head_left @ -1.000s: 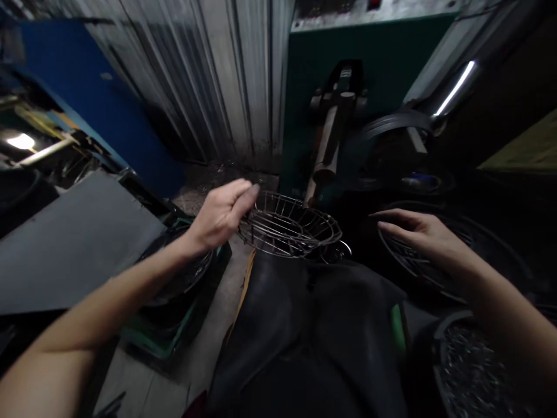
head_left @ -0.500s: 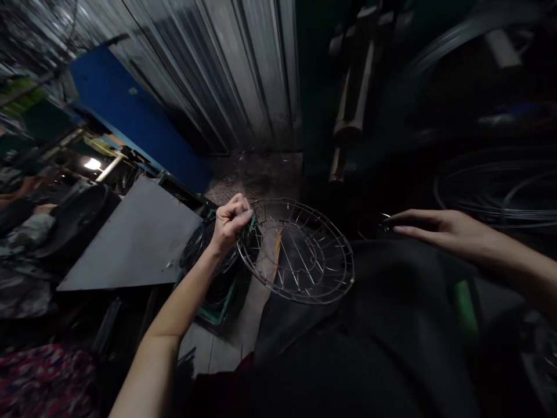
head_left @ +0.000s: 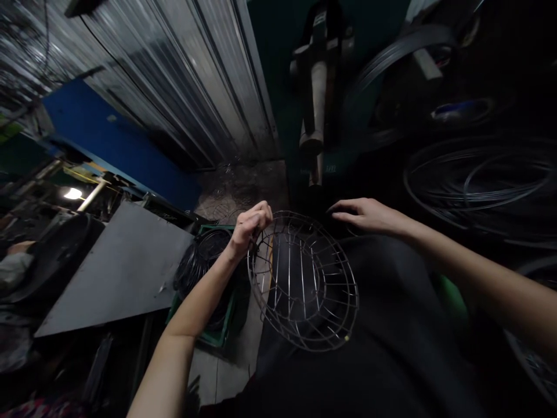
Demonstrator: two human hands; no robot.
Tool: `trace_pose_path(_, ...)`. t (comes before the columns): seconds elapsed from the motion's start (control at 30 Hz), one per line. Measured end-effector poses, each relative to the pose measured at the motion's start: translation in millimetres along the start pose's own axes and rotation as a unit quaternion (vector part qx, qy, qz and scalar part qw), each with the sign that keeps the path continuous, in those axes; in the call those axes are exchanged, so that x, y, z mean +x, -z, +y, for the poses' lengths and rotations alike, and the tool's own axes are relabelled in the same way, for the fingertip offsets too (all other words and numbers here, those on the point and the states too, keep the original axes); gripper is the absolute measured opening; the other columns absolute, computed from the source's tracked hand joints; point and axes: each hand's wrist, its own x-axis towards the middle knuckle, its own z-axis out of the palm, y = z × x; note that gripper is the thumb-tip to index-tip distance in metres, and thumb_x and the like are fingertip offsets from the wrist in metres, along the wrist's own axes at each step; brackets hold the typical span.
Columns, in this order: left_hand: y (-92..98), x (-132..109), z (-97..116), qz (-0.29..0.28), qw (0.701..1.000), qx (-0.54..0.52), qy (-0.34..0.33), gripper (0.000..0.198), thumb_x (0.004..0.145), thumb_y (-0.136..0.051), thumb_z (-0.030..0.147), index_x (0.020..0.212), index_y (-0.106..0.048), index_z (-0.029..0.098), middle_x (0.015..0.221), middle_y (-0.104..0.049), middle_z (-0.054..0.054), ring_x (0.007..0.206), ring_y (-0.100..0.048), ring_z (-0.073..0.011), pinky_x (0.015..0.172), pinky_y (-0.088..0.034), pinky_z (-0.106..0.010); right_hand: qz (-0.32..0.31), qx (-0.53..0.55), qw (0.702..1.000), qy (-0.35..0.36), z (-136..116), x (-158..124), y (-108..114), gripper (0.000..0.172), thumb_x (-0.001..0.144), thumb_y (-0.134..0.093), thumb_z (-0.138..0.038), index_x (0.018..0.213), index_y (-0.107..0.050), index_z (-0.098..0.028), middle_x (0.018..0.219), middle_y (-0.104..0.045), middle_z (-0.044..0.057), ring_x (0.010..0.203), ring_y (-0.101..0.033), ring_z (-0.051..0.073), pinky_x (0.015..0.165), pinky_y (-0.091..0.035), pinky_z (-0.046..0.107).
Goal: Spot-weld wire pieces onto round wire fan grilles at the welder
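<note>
My left hand is closed round the upper left rim of a round wire basket, which is tilted above my lap. The basket has ring-shaped wires joined by short cross wires, with several straight parallel wires over its middle. To the right of the basket, apart from its rim, my right hand holds its thumb and fingers close together in a pinch. Whatever is at those fingertips is too dark and small to make out. Dark cloth covers my legs beneath the basket.
A green crate with coiled dark wire stands left, beside a grey metal sheet. Large wire coils lie to the right. A dark green machine with a protruding rod is ahead. At far left a person's sleeve shows.
My right hand has come left, closer to the basket. My left hand and the basket have shifted slightly right and down, and the basket shows more of its face. The view has turned.
</note>
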Motion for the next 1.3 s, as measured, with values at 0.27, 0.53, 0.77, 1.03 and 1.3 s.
trace_pose_path(0.27, -7.5, 14, 4, -0.009, 0.998, -0.059, -0.023, 0.037, 0.067, -0.07, 0.031, 0.058, -0.037, 0.017, 0.058, -0.033, 0.004, 0.056, -0.036, -0.009, 0.056, -0.028, -0.025, 0.007, -0.01, 1.0, 0.017, -20, 13, 0, 0.035, 0.087, -0.046, -0.041, 0.109, -0.067, -0.024, 0.11, -0.068, 0.0, 0.104, -0.062, 0.021, 0.093, -0.047, 0.032)
trace_pose_path(0.53, -4.8, 21, -4, 0.013, 0.991, -0.136, -0.002, 0.033, 0.061, -0.073, 0.025, 0.08, -0.046, 0.02, 0.068, -0.044, 0.004, 0.066, -0.049, -0.0089, 0.069, -0.042, -0.025, -0.011, -0.017, 1.0, 0.012, -19, 6, 4, 0.033, 0.085, -0.049, -0.038, 0.105, -0.069, -0.022, 0.104, -0.07, 0.0, 0.098, -0.064, 0.019, 0.086, -0.048, 0.027)
trace_pose_path(0.77, 11.1, 30, -24, 0.063, 0.975, -0.179, 0.113, 0.057, 0.056, -0.073, 0.023, 0.108, -0.051, 0.028, 0.108, -0.055, -0.001, 0.102, -0.056, -0.0176, 0.101, -0.041, -0.041, 0.02, -0.126, 0.992, -0.011, -24, -6, 10, 0.034, 0.088, -0.043, -0.034, 0.105, -0.07, -0.021, 0.101, -0.071, 0.001, 0.094, -0.065, 0.018, 0.08, -0.046, 0.025)
trace_pose_path(1.03, 17.6, 23, -55, 0.06, 0.956, -0.18, 0.222, 0.057, 0.065, -0.073, 0.019, 0.117, -0.051, 0.028, 0.113, -0.057, -0.001, 0.104, -0.058, -0.0146, 0.101, -0.04, -0.038, 0.06, -0.332, 0.938, -0.08, -37, -17, 33, 0.037, 0.089, -0.038, -0.031, 0.103, -0.07, -0.019, 0.092, -0.071, 0.006, 0.084, -0.066, 0.022, 0.068, -0.044, 0.028)
trace_pose_path(1.3, 18.3, 27, -78, 0.123, 0.951, -0.009, 0.283, 0.043, 0.055, -0.082, 0.038, 0.086, -0.065, 0.013, 0.081, -0.066, -0.001, 0.075, -0.061, -0.0093, 0.072, -0.047, -0.022, 0.052, -0.404, 0.908, -0.099, -43, -15, 40, 0.042, 0.09, -0.033, -0.032, 0.105, -0.069, -0.016, 0.092, -0.07, 0.012, 0.086, -0.065, 0.026, 0.067, -0.044, 0.031)
